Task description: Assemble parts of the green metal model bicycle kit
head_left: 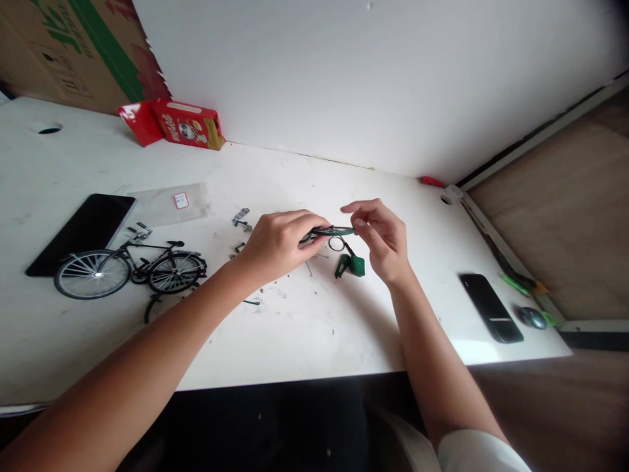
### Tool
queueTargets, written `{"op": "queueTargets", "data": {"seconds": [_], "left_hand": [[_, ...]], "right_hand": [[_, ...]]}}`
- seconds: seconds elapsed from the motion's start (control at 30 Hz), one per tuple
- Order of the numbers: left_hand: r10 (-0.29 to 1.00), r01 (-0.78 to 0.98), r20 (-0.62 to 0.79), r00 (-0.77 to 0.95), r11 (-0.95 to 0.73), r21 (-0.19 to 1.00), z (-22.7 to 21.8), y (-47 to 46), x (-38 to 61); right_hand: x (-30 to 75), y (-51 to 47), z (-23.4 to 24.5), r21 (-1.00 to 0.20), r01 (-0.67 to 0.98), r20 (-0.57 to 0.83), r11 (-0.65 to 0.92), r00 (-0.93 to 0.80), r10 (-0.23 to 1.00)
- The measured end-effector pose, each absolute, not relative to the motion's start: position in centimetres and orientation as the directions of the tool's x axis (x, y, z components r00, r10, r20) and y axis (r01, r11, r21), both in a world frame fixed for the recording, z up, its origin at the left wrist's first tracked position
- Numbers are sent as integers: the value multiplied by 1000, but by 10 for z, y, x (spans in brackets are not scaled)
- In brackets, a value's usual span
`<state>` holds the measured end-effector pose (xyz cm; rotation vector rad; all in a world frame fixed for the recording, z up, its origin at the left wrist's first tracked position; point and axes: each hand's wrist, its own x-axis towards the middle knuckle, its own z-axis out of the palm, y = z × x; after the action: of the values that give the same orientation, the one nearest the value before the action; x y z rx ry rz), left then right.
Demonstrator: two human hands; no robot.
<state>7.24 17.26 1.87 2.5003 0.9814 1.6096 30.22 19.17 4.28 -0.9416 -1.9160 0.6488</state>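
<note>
Over the middle of the table, my left hand [285,244] is closed on a small green-rimmed bicycle wheel [335,231], seen almost edge-on. The thumb and a finger of my right hand [382,237] pinch its right rim, with the index finger stretched out. Part of what lies inside my left palm is hidden. On the table below are small green parts [350,265] and a thin dark ring [337,244]. Grey metal pieces [240,216] lie beyond my left hand. A black model bicycle [142,262] stands to the left of my left forearm.
A black tablet-like slab [81,229] and a clear plastic bag [170,203] lie at the left. Behind them are a red box [189,124] and a cardboard box [73,59]. A black phone-like object [491,308] and a mouse [533,318] lie at the right.
</note>
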Motion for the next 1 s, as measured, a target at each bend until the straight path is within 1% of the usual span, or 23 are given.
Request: {"op": "queueTargets", "data": {"seconds": [0.1,0.2,0.27,0.43,0.63,0.8,1.0], "left_hand": [[548,475,816,185,-777,414,21,171,74],[538,463,835,116,-773,433,23,170,74],[516,448,850,104,-788,423,24,170,73],[492,437,864,109,-804,403,25,170,73],[500,430,863,76,-797,424,23,168,76],[466,430,876,128,-822,374,22,170,75],[501,427,858,114,-805,413,18,169,76]], "right_hand": [[298,193,38,-757,282,566,589,-166,807],[293,193,36,-755,241,609,610,-87,789],[290,191,36,-747,230,621,623,-93,778],[285,185,36,-675,316,664,666,-133,736],[282,181,36,-696,262,667,669,-108,737],[282,184,33,-677,268,689,685,-96,718],[280,185,31,-692,191,691,697,-106,715]]}}
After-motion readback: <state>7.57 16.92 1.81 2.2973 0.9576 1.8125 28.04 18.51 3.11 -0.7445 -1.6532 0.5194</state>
